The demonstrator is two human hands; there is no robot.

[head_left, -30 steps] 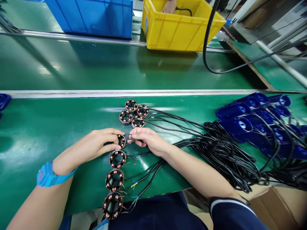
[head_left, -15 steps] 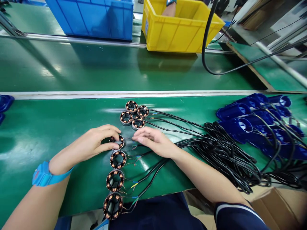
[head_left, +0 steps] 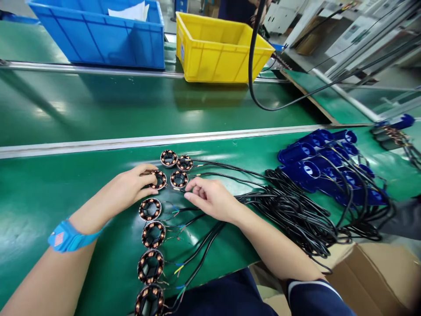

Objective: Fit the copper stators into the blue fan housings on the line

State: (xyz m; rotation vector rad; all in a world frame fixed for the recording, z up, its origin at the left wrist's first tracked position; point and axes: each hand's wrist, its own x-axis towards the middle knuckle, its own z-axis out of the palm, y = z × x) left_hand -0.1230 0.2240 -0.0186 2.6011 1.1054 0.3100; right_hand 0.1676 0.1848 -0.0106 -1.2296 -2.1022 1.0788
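Observation:
My left hand (head_left: 134, 188) grips the left rim of a motor stator (head_left: 160, 180), a ring with copper windings. Its thumb and fingers curl round the edge. My right hand (head_left: 212, 198) pinches the black cable (head_left: 186, 191) leading off that stator. Just beyond stand three more stators in a cluster, the nearest being a stator (head_left: 179, 179) close to my right fingertips. Below my left hand, several stators run in a column toward me, headed by a stator (head_left: 150, 210). Thin coloured wires join them to black cables.
A heap of coiled black cables (head_left: 292, 215) lies at the right. Beside it are several blue motor housings (head_left: 305, 171). Across the bench stand a blue bin (head_left: 115, 46) and a yellow bin (head_left: 217, 59). One black cable (head_left: 252, 83) hangs in a loop.
My left hand has left the stator heading the column and now grips one from the far cluster. My right hand has closed on its cable. The other person's hand has left the yellow bin.

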